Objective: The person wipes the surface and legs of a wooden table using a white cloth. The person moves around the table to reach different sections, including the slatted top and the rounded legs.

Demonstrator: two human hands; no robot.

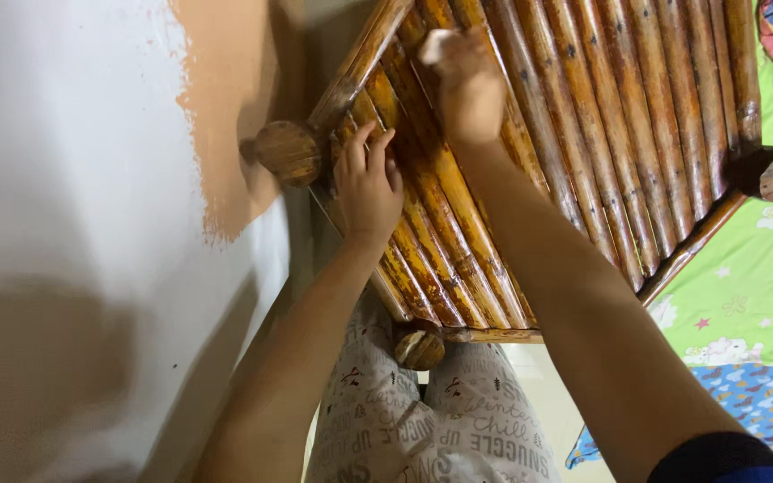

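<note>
the bamboo stool top (583,134), a varnished panel of round canes, lies ahead of the person and above their lap, its canes running away from the body and slanting up to the right. the small pale cloth or pad (436,43) sits on a cane near the panel's far left part, under the fingertips of the right hand (469,85), which is curled down over it; the grip is blurred, so how tightly it closes i cannot tell. the left hand (369,183) is nearer the body, fingers spread flat on the canes by the left edge, holding nothing, just beside a round leg end (288,152). a white and tan wall (91,179) stands left; a green patterned sheet (744,277) lies right.
</note>
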